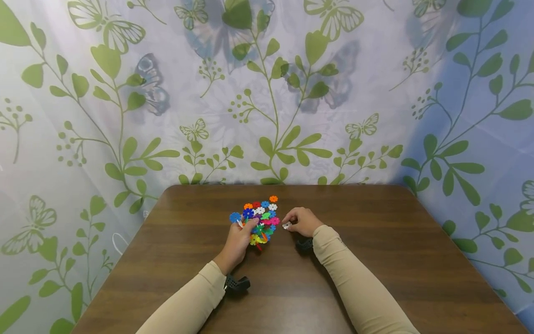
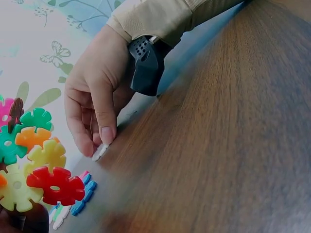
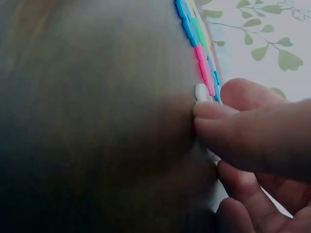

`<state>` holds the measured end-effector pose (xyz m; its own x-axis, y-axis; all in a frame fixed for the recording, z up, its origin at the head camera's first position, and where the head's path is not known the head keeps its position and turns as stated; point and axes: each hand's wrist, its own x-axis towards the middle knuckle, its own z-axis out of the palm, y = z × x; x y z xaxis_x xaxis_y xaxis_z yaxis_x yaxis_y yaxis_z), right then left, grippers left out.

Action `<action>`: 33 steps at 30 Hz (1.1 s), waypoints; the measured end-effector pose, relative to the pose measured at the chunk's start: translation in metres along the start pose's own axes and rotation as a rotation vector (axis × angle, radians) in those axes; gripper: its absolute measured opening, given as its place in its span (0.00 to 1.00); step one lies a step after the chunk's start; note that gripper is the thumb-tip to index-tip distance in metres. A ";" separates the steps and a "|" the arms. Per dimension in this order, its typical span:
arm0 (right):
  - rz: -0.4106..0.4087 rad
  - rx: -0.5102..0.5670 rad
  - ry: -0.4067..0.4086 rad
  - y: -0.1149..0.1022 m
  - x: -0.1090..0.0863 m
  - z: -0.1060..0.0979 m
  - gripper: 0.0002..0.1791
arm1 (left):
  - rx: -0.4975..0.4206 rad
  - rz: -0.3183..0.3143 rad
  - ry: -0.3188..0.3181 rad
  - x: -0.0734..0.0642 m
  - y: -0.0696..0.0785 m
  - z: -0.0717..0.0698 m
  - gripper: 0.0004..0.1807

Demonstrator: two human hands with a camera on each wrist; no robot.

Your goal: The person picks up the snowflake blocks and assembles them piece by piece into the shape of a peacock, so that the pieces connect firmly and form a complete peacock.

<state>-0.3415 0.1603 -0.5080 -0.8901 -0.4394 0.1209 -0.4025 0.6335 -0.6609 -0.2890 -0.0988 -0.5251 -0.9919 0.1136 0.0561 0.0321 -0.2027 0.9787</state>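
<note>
A white disc (image 1: 286,226) with a notched, flower-like rim is pinched between the thumb and fingertips of the right hand (image 1: 305,221). It sits at the very ends of those digits, held by its rim, with the free part jutting out past the tips toward the left hand (image 1: 237,242). The left wrist view shows it nearly edge-on and tilted below the thumb; whether it touches the tabletop (image 1: 359,278) cannot be told. It lies about midway between the tabletop's left and right edges, closer to the far edge than to the middle of the near part in view.

Just beside it, a pink disc (image 1: 275,221) lies at the margin of a group of loose discs, which run toward the far edge; an orange disc (image 1: 273,198) is the nearest to that edge. The left hand grips a cluster (image 1: 259,229) of joined discs, thumb laid across the top. The cluster is in front of the loose discs and partly covers them, apart from the white disc. In the left wrist view a red disc (image 2: 56,186) stands out on it.

Each wrist bears a black device, one on the left (image 1: 238,284), one on the right (image 1: 304,245), by beige sleeves (image 1: 354,278). Beyond the far edge hangs a leaf-and-butterfly curtain (image 1: 225,153).
</note>
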 end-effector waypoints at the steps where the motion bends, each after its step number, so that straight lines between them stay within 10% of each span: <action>1: 0.001 -0.003 0.007 0.000 0.000 0.000 0.09 | -0.004 -0.005 0.003 0.000 0.000 0.000 0.30; 6: -0.013 0.008 0.082 0.003 0.000 -0.002 0.08 | -0.013 -0.008 0.012 0.001 -0.001 0.001 0.30; 17: -0.268 0.478 0.066 -0.024 0.001 -0.017 0.12 | 0.031 -0.016 -0.010 0.000 0.001 0.003 0.34; 33: -0.372 0.529 -0.026 -0.058 -0.003 -0.014 0.10 | 0.153 0.125 -0.110 -0.004 -0.003 0.005 0.27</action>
<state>-0.3184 0.1338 -0.4602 -0.7030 -0.5888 0.3988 -0.5174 0.0388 -0.8549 -0.2843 -0.0941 -0.5277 -0.9601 0.2038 0.1915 0.1803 -0.0727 0.9809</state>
